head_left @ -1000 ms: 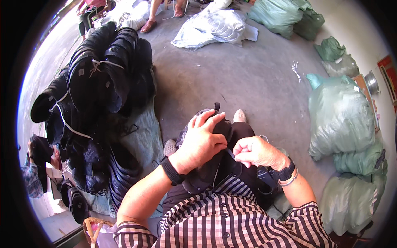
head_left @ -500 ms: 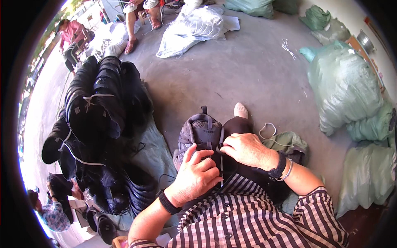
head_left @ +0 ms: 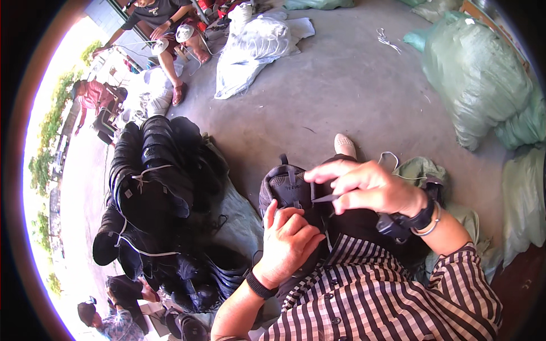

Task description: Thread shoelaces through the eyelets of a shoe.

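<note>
A dark grey sneaker (head_left: 286, 178), with a padded tongue and a loop at its end, rests on my lap. My left hand (head_left: 289, 237) is closed on the sneaker's near part, its fingers bent over the eyelet area; the fingertips are partly hidden. Just right of the tongue, my right hand (head_left: 372, 188) is raised, slightly blurred. Between its thumb and fingers a narrow dark strip (head_left: 324, 199) sticks out to the left, seemingly a flat shoelace. Much of the sneaker is covered by my hands.
Left of me stand stacks of black shoe uppers (head_left: 151, 196) bound with white cord, on a pale sheet (head_left: 242, 213). Large green sacks (head_left: 475, 79) line the right side. A white sack (head_left: 250, 54) lies ahead. Several people sit or bend along the left.
My right hand has lifted from the sneaker's edge, pulling the dark strip rightward. My left hand stays on the sneaker. The whole view has shifted and turned, bringing the people at left further in.
</note>
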Demonstrator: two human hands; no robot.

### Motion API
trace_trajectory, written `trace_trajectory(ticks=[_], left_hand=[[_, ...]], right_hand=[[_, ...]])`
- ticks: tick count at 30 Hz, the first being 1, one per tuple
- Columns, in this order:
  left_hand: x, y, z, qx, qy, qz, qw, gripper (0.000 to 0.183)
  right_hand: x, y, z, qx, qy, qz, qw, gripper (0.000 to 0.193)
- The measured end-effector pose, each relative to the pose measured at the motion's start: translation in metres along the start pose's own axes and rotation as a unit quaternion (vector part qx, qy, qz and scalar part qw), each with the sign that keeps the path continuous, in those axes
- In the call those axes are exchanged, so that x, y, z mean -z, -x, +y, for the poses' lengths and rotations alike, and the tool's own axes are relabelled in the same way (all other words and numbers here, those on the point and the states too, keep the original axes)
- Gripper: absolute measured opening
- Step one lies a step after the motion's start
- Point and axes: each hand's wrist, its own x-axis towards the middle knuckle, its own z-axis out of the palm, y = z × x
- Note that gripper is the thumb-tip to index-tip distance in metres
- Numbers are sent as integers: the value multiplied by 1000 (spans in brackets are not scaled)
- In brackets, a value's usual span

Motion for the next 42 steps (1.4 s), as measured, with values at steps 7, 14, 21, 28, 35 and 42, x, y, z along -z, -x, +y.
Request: trace_trajectory(ticks=[7, 14, 21, 28, 35, 42], left_hand=[[-9, -29, -5, 24, -46, -36, 998, 18], [18, -19, -36, 77, -74, 1, 994, 41], [47, -11, -66, 94, 29, -91, 991, 35], [32, -6, -76, 52, 29, -17, 998, 31], [34, -2, -73, 47, 38, -15, 998, 29], [20, 9, -73, 79, 34, 52, 995, 27]], right_hand=[[47, 45, -74, 99, -258, 155, 948, 15], [102, 103, -88, 191, -487, 263, 811, 10], [149, 150, -55, 168, -284, 496, 803, 25], [130, 116, -33, -52, -43, 574, 816, 27], [4, -13, 26, -72, 102, 114, 986, 12], [-70, -68, 58, 20, 370, -69, 926, 8]])
